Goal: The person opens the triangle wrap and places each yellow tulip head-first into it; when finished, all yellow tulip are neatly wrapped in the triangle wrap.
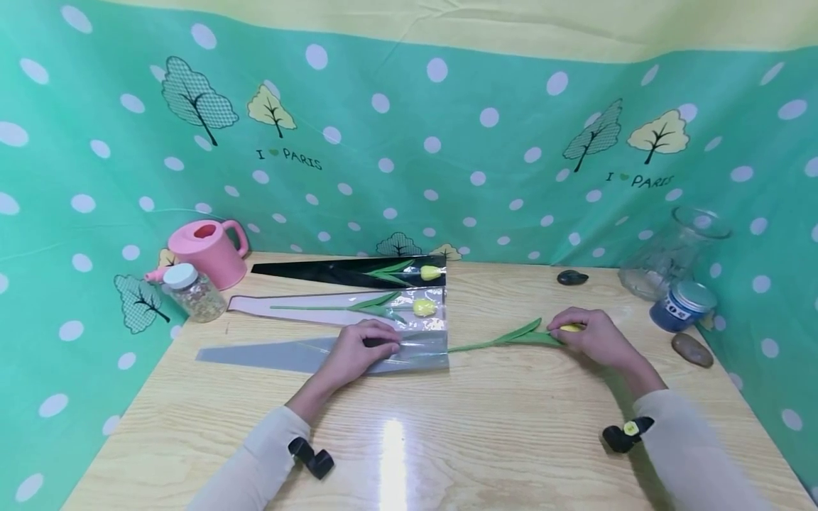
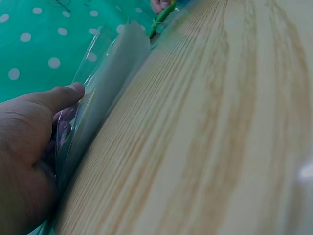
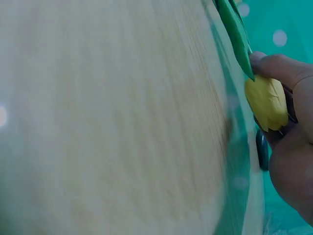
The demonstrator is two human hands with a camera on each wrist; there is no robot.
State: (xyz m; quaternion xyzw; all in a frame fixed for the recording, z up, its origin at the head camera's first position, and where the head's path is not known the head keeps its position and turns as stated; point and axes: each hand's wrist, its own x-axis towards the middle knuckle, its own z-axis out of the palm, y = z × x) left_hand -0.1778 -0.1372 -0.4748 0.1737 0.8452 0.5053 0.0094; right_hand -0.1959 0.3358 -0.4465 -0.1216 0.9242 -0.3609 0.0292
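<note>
My right hand [image 1: 591, 336] pinches a yellow artificial tulip [image 3: 266, 103] just below its bloom, over the table's right half. Its green stem [image 1: 473, 348] points left to the mouth of a grey flower sleeve [image 1: 255, 353]; how far it reaches inside I cannot tell. My left hand [image 1: 361, 349] pinches the sleeve's clear front film near the mouth. In the left wrist view, thumb [image 2: 73, 93] and fingers lie either side of the film, which stands away from the grey backing [image 2: 124, 54]. Behind lie a white sleeve [image 1: 307, 306] and a black sleeve [image 1: 300, 271], each with a yellow tulip inside.
A pink watering can [image 1: 207, 255] and a lidded jar [image 1: 194, 294] stand at the left. On the right are a glass vase [image 1: 664, 255], a blue jar [image 1: 680, 306], a brown stone [image 1: 692, 350] and a dark stone [image 1: 571, 277]. A polka-dot curtain [image 1: 447, 170] hangs behind the table.
</note>
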